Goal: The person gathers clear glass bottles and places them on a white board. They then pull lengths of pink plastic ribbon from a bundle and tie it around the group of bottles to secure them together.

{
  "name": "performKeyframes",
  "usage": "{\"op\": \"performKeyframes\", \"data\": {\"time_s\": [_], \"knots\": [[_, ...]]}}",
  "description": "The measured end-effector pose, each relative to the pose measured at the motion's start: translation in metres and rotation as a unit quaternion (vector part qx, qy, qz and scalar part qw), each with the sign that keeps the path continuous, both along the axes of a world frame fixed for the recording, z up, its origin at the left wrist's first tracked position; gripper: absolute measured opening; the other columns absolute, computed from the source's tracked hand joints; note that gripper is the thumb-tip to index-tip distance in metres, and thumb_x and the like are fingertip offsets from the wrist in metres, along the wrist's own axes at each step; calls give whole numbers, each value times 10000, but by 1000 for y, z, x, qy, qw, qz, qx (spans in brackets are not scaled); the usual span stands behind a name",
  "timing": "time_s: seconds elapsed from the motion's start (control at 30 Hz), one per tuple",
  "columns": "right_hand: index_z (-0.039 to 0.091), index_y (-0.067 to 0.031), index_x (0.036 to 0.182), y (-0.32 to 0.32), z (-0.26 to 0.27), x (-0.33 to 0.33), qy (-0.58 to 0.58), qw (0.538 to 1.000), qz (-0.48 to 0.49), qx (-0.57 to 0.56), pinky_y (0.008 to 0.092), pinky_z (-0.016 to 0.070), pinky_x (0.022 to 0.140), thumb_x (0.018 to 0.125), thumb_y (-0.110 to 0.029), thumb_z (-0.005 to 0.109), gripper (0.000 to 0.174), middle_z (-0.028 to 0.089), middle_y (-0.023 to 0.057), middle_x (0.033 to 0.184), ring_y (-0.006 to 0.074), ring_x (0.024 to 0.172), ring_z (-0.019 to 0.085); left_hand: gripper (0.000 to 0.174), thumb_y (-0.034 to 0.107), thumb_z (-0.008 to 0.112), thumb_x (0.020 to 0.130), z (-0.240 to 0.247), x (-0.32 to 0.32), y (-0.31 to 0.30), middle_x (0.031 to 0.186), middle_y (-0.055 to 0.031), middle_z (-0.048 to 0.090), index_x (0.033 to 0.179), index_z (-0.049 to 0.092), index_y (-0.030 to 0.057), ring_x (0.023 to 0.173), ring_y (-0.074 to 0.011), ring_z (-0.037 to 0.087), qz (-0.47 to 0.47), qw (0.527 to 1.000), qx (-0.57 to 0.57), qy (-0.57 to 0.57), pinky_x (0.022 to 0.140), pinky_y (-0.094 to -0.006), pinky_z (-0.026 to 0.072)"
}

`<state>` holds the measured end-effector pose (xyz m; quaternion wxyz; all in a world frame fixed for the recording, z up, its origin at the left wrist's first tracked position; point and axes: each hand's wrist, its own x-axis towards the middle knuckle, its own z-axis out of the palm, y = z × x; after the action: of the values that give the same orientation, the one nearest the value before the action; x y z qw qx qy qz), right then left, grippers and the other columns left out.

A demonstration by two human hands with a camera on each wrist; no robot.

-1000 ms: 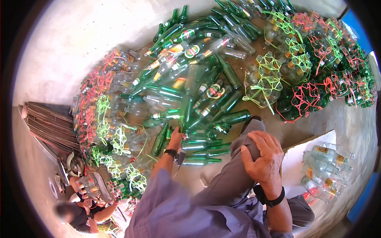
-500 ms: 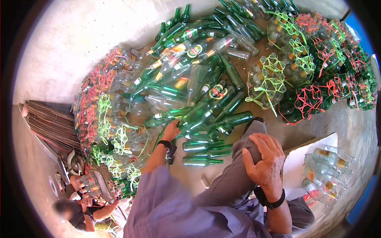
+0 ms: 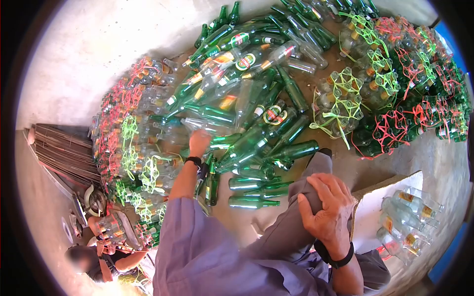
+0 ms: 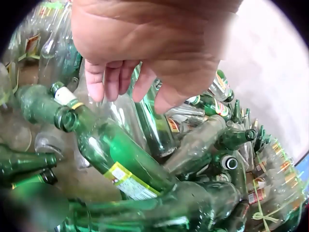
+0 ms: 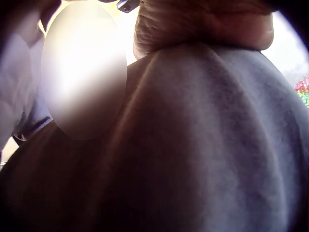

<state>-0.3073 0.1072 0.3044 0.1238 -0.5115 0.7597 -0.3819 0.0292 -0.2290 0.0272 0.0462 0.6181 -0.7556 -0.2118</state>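
I see left hand (image 3: 200, 141) gone from bottles close beside knee (image 3: 312, 167) to farther off, up pile (image 3: 256, 84). Fingers loose, nothing held, hovering over green bottle (image 4: 113, 152). Right hand (image 3: 326, 209) stays draped on knee, slack. Judge: new bottle being sought.

bright daylight, fisheye-warped edges, blurry overexposed right wrist view.

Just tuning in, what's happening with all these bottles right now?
A seated person's left hand hovers over a heap of loose green and clear bottles on the ground, fingers loose and holding nothing. The right hand rests on their knee. String-tied bottle bundles stand around the heap.
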Motion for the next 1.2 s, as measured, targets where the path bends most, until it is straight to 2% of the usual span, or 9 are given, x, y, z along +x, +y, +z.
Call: {"op": "performKeyframes", "data": {"time_s": [0.07, 0.23, 0.43, 0.67, 0.87, 0.93, 0.97, 1.1, 1.2], "knots": [[679, -25, 946, -2, -2, 0, -1, 1000, 0, -1, 414, 492, 802, 665, -140, 757, 313, 660, 99, 969, 299, 910, 632, 344, 317, 713, 704, 3, 7, -15, 1081, -175, 654, 927, 686, 57, 1064, -354, 594, -33, 992, -123, -26, 929, -426, 477], [687, -27, 963, -5, -4, -1, -10, 1000, 15, 12, 413, 494, 805, 652, -133, 759, 336, 658, 92, 964, 296, 909, 634, 494, 351, 718, 713, 10, 20, -55, 1429, -217, 430, 1097, 657, 46, 1257, -377, 492, 20, 989, -6, -149, 1046, -420, 404], [691, -34, 979, -12, -4, 2, -8, 999, 23, 31, 412, 492, 835, 657, -141, 760, 347, 657, 84, 977, 293, 935, 632, 460, 336, 705, 709, -3, 34, -77, 1409, -287, 459, 1045, 668, 24, 1422, -369, 302, -5, 992, 73, -100, 1081, -431, 370], [692, -42, 979, -19, -7, 5, 0, 999, 29, 38, 412, 494, 847, 657, -155, 764, 348, 654, 77, 990, 289, 950, 631, 395, 277, 706, 690, -12, 42, -95, 1365, -335, 476, 977, 684, 6, 1456, -355, 233, 42, 990, 100, -90, 1085, -417, 363], [687, -46, 967, -24, -6, 5, 6, 999, 31, 32, 412, 503, 836, 657, -164, 765, 341, 650, 78, 985, 288, 948, 632, 345, 243, 738, 655, -36, 54, -116, 1322, -322, 519, 909, 710, 11, 1401, -403, 305, 60, 985, 161, -3, 1087, -420, 357], [687, -47, 960, -25, -8, 6, -3, 999, 32, 29, 407, 506, 831, 655, -164, 764, 335, 649, 79, 980, 287, 942, 632, 217, 184, 700, 679, -46, 62, -124, 1049, -167, 676, 841, 692, 40, 1212, -275, 515, -37, 991, 124, -34, 686, -450, 543], [687, -47, 960, -25, -9, 7, -4, 999, 33, 32, 407, 506, 831, 655, -164, 764, 335, 649, 79, 980, 287, 942, 632, 199, 169, 699, 667, -48, 60, -122, 961, -153, 669, 822, 686, 45, 1068, -303, 568, 51, 991, 119, -24, 728, -467, 530], [689, -50, 958, -29, -7, 9, -1, 999, 26, 31, 400, 508, 824, 650, -159, 759, 334, 652, 77, 977, 285, 932, 634, 209, 155, 670, 691, -16, 48, -95, 921, -193, 654, 861, 658, 34, 977, -382, 586, 5, 987, -108, -118, 863, -454, 480], [695, -50, 951, -25, -6, 9, 3, 999, 19, 27, 401, 510, 814, 649, -154, 755, 325, 658, 79, 971, 288, 921, 637, 260, 141, 652, 713, -3, 49, -85, 916, -201, 643, 946, 651, 25, 1009, -403, 574, 23, 989, -118, -80, 874, -473, 475]]}}
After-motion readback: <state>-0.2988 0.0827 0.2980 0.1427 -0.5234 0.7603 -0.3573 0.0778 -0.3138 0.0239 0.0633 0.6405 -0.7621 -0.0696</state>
